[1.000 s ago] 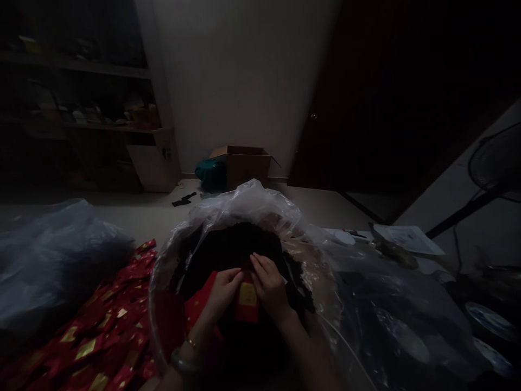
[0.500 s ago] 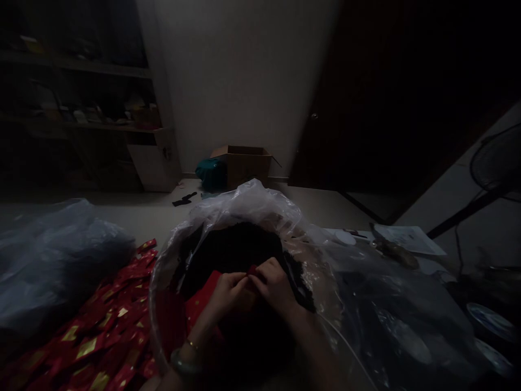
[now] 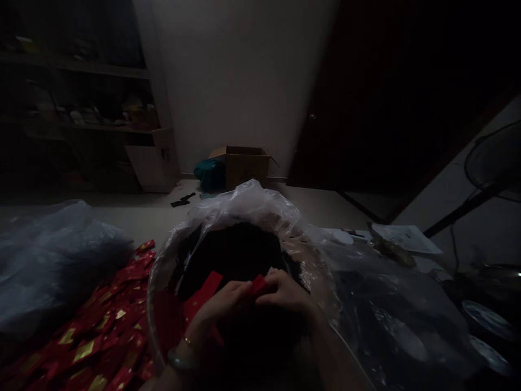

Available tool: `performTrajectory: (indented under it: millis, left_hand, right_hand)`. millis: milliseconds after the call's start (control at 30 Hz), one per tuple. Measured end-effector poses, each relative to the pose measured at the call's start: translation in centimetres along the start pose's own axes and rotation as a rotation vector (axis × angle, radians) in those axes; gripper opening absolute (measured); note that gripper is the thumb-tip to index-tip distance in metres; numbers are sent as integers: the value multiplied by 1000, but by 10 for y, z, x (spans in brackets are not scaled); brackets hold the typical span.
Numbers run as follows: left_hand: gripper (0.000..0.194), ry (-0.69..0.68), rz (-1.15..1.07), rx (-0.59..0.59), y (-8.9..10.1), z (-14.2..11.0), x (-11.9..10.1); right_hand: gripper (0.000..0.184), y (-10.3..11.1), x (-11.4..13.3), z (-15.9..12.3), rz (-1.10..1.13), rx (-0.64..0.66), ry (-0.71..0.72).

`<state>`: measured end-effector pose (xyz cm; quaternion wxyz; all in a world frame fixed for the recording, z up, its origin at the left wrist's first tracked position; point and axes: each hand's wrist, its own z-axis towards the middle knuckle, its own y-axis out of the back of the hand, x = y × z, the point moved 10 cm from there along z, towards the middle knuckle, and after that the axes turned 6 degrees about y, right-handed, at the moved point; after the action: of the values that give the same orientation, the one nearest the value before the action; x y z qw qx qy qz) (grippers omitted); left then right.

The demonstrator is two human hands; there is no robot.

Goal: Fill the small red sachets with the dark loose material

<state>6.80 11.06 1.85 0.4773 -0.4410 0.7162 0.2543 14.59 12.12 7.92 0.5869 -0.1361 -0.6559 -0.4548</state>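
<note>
My left hand (image 3: 222,304) and my right hand (image 3: 285,290) meet low in the middle of the view, pinching a small red paper envelope (image 3: 258,285) between their fingertips. Most of it is hidden by my fingers. Just beyond my left hand, another red envelope (image 3: 202,293) leans against the dark contents of a clear plastic bag (image 3: 244,209). On the left lies a heap of red envelopes with gold patches (image 3: 97,336). A gold bangle and a pale bracelet (image 3: 179,353) circle my left wrist.
A grey plastic bag (image 3: 52,255) lies on the left, and another dark plastic sheet (image 3: 399,320) on the right. Papers (image 3: 407,239) and blue-rimmed plates (image 3: 486,320) sit to the right. Beyond stand a cardboard box (image 3: 244,168), a teal bag (image 3: 210,175) and a fan (image 3: 492,163).
Both hands have dropped lower and turned in, and the gold-marked face of the red envelope no longer shows. A second red envelope stays visible beside my left hand.
</note>
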Motion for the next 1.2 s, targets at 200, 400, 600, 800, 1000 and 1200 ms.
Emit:
performTrajectory:
  millis: [200,400,600,800,1000,1200]
  left_hand:
    - [32,-182,93,-84,5,-6,-27]
    - [26,-294,120,-161,15,-3,-29]
    - [22,-348,110,-131,6,2,-25]
    - [25,-292,208,-137,10,-3,-28]
    - [32,-104,232,32,-3,-4,-15]
    - [37,-66,227,-7,-1,-11,-19]
  right_hand:
    - [16,0,-4,2,-44,-25,25]
    - [14,-10,-14,-3,-23,70,-95]
    - [16,-31,-25,-8,117,189,-198]
    - [34,-25,-33,-9,8,113,-231]
    - [47,-36,-32,-3,-27,152,-161]
    - [47,-37,-31,-5,51,182,-140]
